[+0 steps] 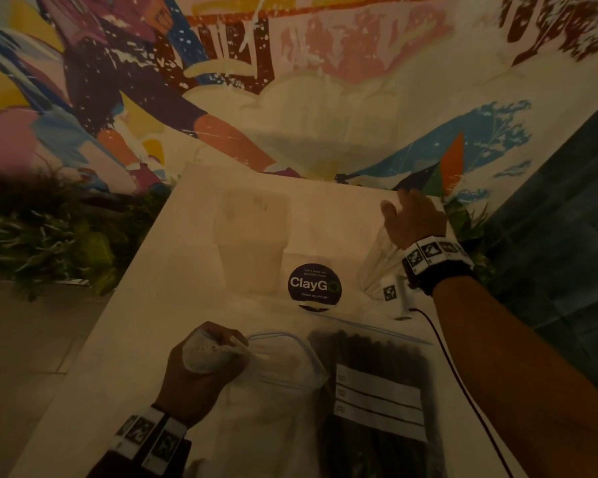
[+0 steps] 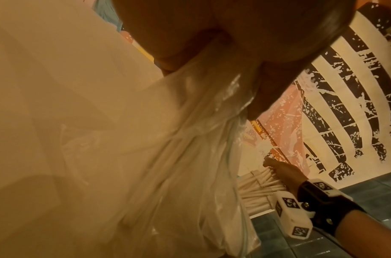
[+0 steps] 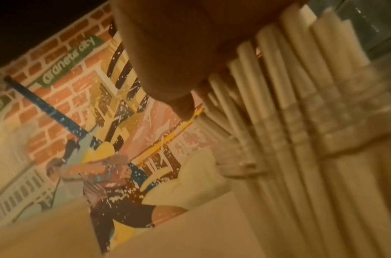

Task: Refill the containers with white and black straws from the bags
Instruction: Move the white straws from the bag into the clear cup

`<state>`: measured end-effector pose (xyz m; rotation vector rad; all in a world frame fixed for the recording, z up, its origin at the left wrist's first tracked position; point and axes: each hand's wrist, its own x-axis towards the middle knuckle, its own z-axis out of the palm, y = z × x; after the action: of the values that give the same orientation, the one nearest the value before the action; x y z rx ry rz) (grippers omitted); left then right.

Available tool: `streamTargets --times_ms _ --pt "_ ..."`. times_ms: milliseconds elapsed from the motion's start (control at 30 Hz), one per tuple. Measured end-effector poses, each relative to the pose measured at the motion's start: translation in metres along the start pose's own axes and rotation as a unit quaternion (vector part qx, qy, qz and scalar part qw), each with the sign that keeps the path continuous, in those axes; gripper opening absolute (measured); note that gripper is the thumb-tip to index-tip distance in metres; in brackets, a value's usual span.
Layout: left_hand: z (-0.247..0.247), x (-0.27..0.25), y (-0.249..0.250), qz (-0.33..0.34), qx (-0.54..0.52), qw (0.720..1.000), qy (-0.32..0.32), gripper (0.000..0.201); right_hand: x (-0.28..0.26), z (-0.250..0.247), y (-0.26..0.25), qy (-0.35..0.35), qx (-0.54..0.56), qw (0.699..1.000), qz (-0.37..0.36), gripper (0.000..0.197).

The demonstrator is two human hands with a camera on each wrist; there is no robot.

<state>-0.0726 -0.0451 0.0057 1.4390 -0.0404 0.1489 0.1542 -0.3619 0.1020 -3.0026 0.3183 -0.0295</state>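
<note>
On the white table (image 1: 145, 339) my left hand (image 1: 204, 367) grips the mouth end of a clear zip bag (image 1: 280, 377) with white straws inside; the left wrist view shows the fingers (image 2: 212, 43) bunching that bag (image 2: 179, 157). At the far right my right hand (image 1: 411, 219) lies flat on the tops of white straws (image 3: 300, 104) that stand in a clear container (image 1: 377, 267). From the left wrist the right hand (image 2: 282, 171) shows over those straws (image 2: 256, 192). A second clear container (image 1: 252, 250) stands mid-table. A bag of black straws (image 1: 377, 401) with a white label lies near me.
A round dark "ClayGo" sticker (image 1: 314, 286) sits between the two containers. A thin dark cable (image 1: 456, 374) runs along the table's right side. Green plants (image 1: 49, 236) border the left edge, and a painted mural wall (image 1: 290, 81) stands behind the table.
</note>
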Motion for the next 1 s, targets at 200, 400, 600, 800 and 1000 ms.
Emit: streamTargets --times_ms 200,400,600,800,1000 --pt "-0.003 -0.002 0.002 -0.003 0.009 1.000 0.011 0.027 -0.027 -0.011 -0.011 0.166 0.121 0.978 -0.035 0.063" --pt "-0.006 -0.001 0.003 -0.012 0.057 0.998 -0.013 0.028 -0.148 -0.001 -0.064 -0.051 0.364 0.908 -0.202 0.034" --pt "-0.002 -0.001 0.008 0.003 0.111 0.994 -0.024 0.042 -0.222 0.049 -0.085 -0.230 0.332 0.872 -0.277 0.070" --pt "0.003 0.000 0.008 0.018 0.136 0.990 -0.014 0.043 -0.241 0.064 -0.088 -0.163 0.425 0.846 -0.277 0.056" --pt "0.011 0.001 0.006 0.029 0.124 0.991 -0.033 0.032 -0.241 0.074 -0.078 -0.163 0.550 0.796 -0.194 0.026"
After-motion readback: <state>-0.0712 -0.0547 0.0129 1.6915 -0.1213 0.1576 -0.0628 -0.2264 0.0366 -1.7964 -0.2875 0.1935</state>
